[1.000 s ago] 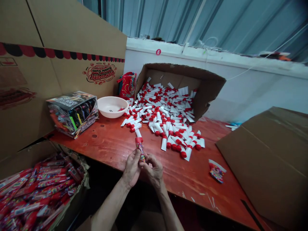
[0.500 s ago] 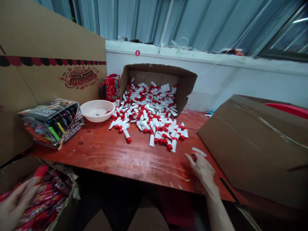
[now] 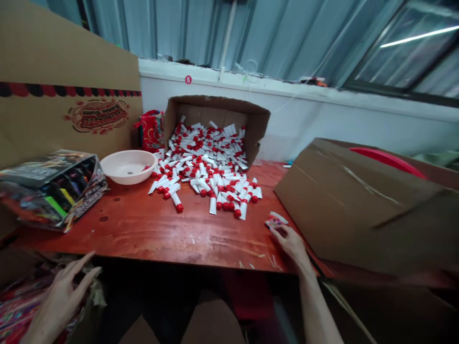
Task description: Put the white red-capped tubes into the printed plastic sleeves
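My left hand (image 3: 66,294) is over the torn rim of a carton of red shiny wrapped items (image 3: 17,310) at the lower left, its fingers apart and holding nothing. On the right side of the red table (image 3: 172,239), the fingers of my right hand (image 3: 289,239) touch the near edge of a small colourful packet (image 3: 276,220); whether they grip it is unclear. Many small white tubes with red caps (image 3: 215,177) spill from a cardboard box lying on its side (image 3: 260,129) onto the table.
A pale round bowl (image 3: 129,167) sits left of the tubes, near a red bag (image 3: 152,131). Farther left is a display box of dark packets (image 3: 53,186). A large carton (image 3: 344,210) stands at the right; a tall cardboard panel (image 3: 68,62) rises at the left.
My left hand has moved right from above the red items, and the red piece by its fingers is gone from it. More of the packet by my right hand shows. The view has turned right.
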`<state>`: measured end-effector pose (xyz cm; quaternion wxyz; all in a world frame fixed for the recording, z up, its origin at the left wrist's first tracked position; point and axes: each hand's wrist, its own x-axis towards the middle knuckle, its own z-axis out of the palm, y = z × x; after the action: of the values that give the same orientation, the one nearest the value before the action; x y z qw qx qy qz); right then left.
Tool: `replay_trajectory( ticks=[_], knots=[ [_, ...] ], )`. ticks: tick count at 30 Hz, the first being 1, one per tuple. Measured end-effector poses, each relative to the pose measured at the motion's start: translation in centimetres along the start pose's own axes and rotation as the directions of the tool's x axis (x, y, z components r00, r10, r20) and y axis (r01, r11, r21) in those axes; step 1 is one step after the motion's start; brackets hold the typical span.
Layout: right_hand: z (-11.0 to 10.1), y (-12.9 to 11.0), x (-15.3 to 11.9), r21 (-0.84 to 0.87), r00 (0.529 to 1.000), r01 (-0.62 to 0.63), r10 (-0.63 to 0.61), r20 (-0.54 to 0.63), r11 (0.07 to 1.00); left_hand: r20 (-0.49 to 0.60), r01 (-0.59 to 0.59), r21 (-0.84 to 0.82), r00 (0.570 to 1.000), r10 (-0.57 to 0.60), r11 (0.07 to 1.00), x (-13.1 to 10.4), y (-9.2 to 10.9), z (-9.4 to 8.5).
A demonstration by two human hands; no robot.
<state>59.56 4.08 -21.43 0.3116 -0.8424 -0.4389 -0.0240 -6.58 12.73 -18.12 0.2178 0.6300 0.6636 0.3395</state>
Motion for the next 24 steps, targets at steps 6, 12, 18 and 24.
replay_trajectory(
  ticks=[6,12,18,24],
  knots=[
    [-2.8,0.0,1.2,-0.107,0.944,-0.329,0.324,-0.061,0.938,0.086,-0.196,-0.012,0.977,0.197,0.98,1.7,5.7,4.7],
    [-1.0,-1.4,3.1,-0.317,0.966,-0.253,0.259,-0.024,0.914,0.221,-0.233,-0.141,0.94,0.26,0.962,0.6,10.3,8.8],
    [1.0,-1.9,4.7,-0.41,0.967,-0.225,0.253,0.014,0.884,0.296,-0.257,-0.22,0.902,0.315,0.941,-0.8,13.1,11.7],
    [-0.4,1.0,6.2,-0.171,0.967,-0.128,0.161,0.197,0.977,0.354,-0.242,-0.293,0.871,0.34,0.925,-1.1,14.4,12.6]
  ],
)
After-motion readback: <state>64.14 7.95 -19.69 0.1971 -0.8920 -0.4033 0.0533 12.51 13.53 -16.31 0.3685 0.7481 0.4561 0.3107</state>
